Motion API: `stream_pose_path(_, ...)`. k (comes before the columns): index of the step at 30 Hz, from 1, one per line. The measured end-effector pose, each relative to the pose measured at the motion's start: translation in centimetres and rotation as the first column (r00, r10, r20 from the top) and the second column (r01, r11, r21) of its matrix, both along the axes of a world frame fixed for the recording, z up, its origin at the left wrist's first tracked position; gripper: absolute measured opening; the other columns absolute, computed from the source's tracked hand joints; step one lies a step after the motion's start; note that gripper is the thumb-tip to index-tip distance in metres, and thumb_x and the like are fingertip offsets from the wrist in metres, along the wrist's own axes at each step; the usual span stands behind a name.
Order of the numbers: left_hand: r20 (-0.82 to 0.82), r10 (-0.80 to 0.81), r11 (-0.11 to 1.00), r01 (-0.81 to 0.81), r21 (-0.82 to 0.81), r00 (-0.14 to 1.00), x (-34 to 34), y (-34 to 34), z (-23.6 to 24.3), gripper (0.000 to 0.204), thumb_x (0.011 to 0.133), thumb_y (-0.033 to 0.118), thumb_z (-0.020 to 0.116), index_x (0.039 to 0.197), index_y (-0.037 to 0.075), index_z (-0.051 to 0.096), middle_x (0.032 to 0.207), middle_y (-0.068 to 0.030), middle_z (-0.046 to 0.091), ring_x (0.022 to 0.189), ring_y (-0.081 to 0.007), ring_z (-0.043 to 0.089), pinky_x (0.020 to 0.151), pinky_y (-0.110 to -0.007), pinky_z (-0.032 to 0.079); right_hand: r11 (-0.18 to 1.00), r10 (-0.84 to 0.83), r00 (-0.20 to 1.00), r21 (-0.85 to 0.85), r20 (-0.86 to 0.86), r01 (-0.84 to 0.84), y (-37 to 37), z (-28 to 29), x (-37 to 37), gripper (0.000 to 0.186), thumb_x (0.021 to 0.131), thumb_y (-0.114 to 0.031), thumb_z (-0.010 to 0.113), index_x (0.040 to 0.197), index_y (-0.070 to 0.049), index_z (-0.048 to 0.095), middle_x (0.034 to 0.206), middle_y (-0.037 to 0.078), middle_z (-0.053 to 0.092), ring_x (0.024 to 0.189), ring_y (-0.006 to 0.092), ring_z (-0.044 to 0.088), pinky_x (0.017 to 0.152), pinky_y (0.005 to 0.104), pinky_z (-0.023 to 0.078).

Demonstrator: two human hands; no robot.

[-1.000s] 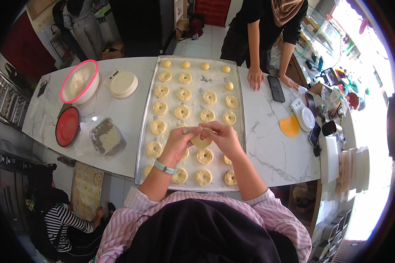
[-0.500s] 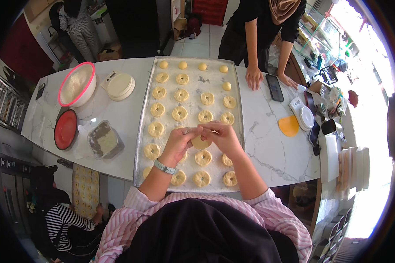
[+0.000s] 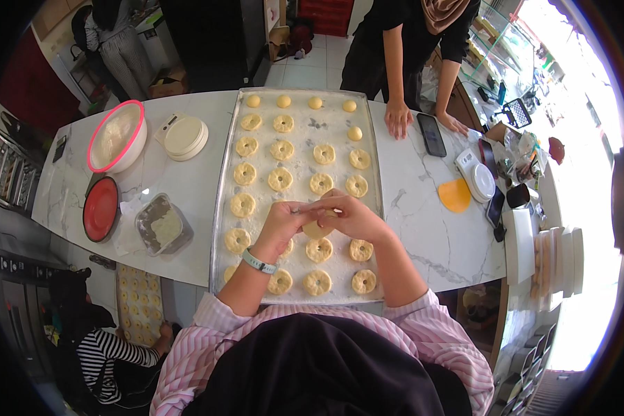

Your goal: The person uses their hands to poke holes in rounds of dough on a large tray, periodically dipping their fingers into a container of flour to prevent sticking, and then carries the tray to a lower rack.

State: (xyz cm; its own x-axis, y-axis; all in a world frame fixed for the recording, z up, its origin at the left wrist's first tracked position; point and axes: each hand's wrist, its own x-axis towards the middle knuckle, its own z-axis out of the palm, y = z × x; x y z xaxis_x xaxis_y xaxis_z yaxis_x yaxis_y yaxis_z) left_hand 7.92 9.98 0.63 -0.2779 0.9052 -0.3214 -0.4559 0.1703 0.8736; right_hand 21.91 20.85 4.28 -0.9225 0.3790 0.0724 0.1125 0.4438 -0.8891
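Dough piece (image 3: 317,230) is over tray (image 3: 300,136), btwn L hand (image 3: 282,225) & R hand (image 3: 352,217), fingers of both pinching its far side, roundish, w/ no clear long axis, neither hand nearer.

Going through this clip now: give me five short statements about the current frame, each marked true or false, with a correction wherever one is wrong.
1. The left hand and right hand both hold a dough piece above the tray. True.
2. The wristband is on the person's right wrist. False: it is on the left wrist.
3. Five dough balls without holes lie toward the far end of the tray. True.
4. The pink-rimmed bowl stands to the right of the tray. False: it stands to the left.
5. The flat orange piece lies inside the tray. False: it lies on the table, right of the tray.
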Motion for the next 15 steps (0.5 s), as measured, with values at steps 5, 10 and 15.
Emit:
stream_pose_path(5,0.132,0.071,0.996,-0.077,0.043,0.989,0.2,0.1,0.9,0.028,0.081,0.017,0.068,0.097,-0.005,0.064,0.088,-0.0087,0.066,0.079,-0.0140,0.063,0.071,-0.025,0.052,0.909,-0.259,0.963,-0.318,0.071,0.268,0.7,-0.5,0.6,0.030,0.081,-0.008,0.064,0.110,-0.005,0.063,0.096,0.006,0.063,0.086,0.0135,0.059,0.074,0.0248,0.047)
stream_pose_path(10,0.158,0.114,0.992,-0.121,0.038,0.981,0.2,-0.1,0.4,0.029,0.082,0.017,0.067,0.098,-0.006,0.063,0.088,-0.0098,0.066,0.082,-0.0153,0.064,0.073,-0.026,0.052,0.947,-0.274,0.962,-0.175,-0.010,0.268,-0.7,-0.6,0.3,0.029,0.080,-0.007,0.064,0.108,-0.001,0.063,0.100,0.009,0.064,0.085,0.0142,0.062,0.077,0.0265,0.049)
stream_pose_path(15,0.181,0.038,0.998,-0.045,0.037,0.983,-0.1,-0.2,0.1,0.029,0.081,0.016,0.069,0.098,-0.007,0.062,0.089,-0.0104,0.065,0.080,-0.0155,0.064,0.071,-0.026,0.054,0.915,-0.219,0.976,-0.352,-0.021,0.197,-0.4,-1.2,0.5,0.030,0.080,-0.007,0.065,0.110,-0.002,0.063,0.104,0.010,0.061,0.088,0.0157,0.063,0.078,0.0274,0.050)
